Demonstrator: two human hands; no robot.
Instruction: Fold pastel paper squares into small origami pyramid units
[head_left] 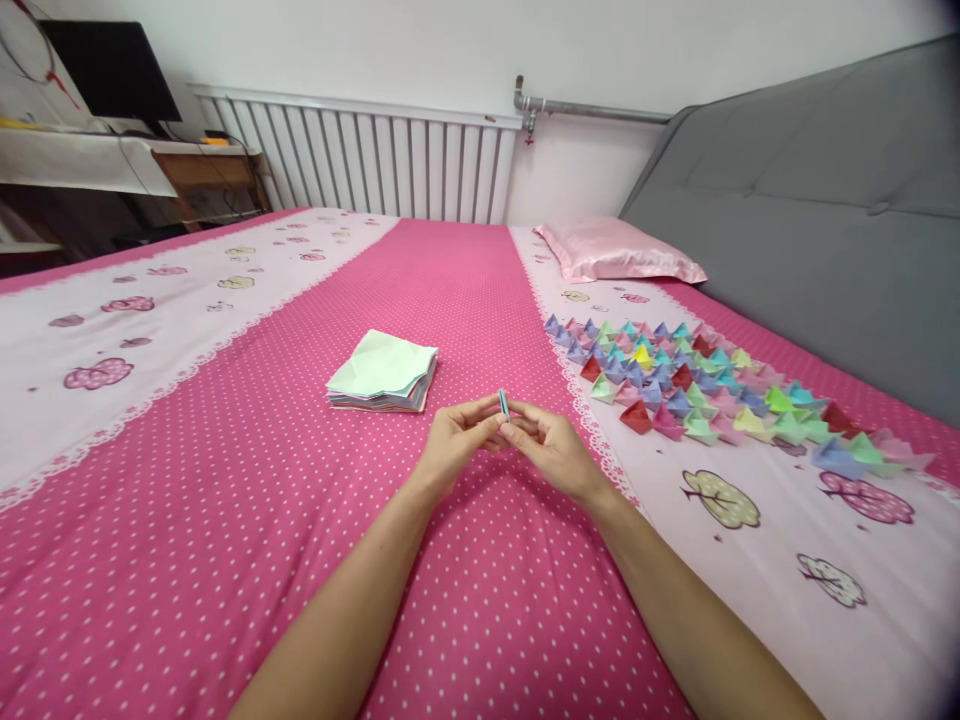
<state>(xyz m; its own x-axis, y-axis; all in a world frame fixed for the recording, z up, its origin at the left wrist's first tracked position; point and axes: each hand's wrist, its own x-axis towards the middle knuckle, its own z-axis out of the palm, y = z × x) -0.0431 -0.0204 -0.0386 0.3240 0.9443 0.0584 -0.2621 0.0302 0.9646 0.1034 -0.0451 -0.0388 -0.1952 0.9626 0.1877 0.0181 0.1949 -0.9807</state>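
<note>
Between my two hands is a small folded piece of paper (503, 403), bluish with a dark edge, seen nearly edge-on. My left hand (459, 437) pinches it from the left, and my right hand (553, 447) pinches it from the right, the thumbs almost meeting at its lower end. Fingers cover much of the paper, so its full shape is hidden. Just left of my hands lies a stack of square paper sheets (382, 368), pale green on top. To the right, several rows of small folded paper boats (679, 378) in many colours stand on the bedspread.
A pink polka-dot bedspread (300, 480) with pale printed bands lies under everything. Beyond the boats is a pink satin pillow (619, 250), beside a grey padded headboard (810, 190). A white radiator (367, 155) lines the wall; a desk with a monitor (109, 70) stands far left.
</note>
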